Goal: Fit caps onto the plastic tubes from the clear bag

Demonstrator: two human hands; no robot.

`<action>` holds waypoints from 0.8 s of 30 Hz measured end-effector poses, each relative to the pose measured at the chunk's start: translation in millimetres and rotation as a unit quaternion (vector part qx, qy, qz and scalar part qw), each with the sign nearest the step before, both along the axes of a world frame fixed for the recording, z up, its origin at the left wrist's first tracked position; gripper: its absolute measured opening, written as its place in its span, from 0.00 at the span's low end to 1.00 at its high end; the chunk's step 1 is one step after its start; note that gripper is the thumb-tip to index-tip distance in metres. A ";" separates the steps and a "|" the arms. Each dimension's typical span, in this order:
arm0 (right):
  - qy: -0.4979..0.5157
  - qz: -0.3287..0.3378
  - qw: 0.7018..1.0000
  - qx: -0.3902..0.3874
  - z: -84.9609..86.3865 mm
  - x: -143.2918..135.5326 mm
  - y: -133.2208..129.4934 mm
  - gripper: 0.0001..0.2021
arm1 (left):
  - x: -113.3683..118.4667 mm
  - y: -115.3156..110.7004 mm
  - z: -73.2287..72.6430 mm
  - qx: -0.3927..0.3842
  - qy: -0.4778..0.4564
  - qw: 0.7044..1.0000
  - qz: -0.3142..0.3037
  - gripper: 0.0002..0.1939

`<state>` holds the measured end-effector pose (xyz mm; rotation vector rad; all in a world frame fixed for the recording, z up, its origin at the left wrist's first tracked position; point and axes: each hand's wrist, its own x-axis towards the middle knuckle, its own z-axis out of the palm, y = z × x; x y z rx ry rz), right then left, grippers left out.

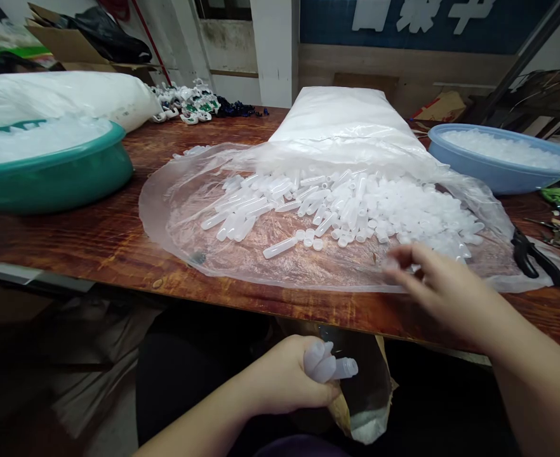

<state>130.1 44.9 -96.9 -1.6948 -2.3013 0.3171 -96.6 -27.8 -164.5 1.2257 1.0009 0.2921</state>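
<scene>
Several translucent plastic tubes (325,363) are clasped in my left hand (294,374), below the table's front edge; one has its threaded neck pointing right. My right hand (425,276) is over the front of the clear plastic bag (213,260), its thumb and forefinger pinched together. Between those fingertips is a small whitish piece, blurred, that looks like a cap. Behind them on the bag lie a heap of empty tubes (246,206) and, to the right, a heap of small white caps (413,209). A lone tube (280,247) lies nearer the front beside a few caps.
A green basin (46,181) heaped with translucent pieces stands left; a blue basin (494,171) stands right. Black-handled scissors (532,257) rest on the bag's right edge. A full white bag (341,114) lies behind the heaps. Below the table's edge, an open paper-like sack (368,393) sits near my lap.
</scene>
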 end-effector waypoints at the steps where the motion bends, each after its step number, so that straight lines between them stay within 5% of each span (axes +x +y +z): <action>1: 0.049 0.081 0.995 -0.036 0.3 -5.0 -17.5 0.12 | -0.2 0.3 -0.1 0.000 -0.004 1.000 0.001 0.08; 4: 0.109 0.236 0.959 -0.111 -9.2 -18.1 -64.0 0.10 | -0.1 0.2 0.7 0.008 -0.002 1.000 -0.013 0.06; 7: 0.177 0.232 0.950 -0.112 -26.6 -22.3 -87.5 0.14 | -0.4 -1.1 3.3 0.023 0.026 0.999 -0.038 0.05; 13: 0.223 0.275 0.931 -0.092 -40.8 -12.6 -93.1 0.21 | -4.7 -0.2 8.9 0.031 0.027 0.994 -0.105 0.06; 17: 0.182 0.188 0.960 -0.104 -51.5 -18.5 -98.0 0.08 | -2.7 -0.6 9.7 0.031 0.064 0.992 -0.106 0.06; 20: 0.149 0.070 0.981 -0.099 -62.1 -24.1 -102.2 0.22 | 1.7 -1.9 10.7 0.045 0.107 0.990 -0.080 0.07; 24: 0.197 0.084 0.966 -0.144 -67.5 -22.3 -106.1 0.12 | 6.2 -1.1 11.7 0.056 0.145 0.986 -0.059 0.07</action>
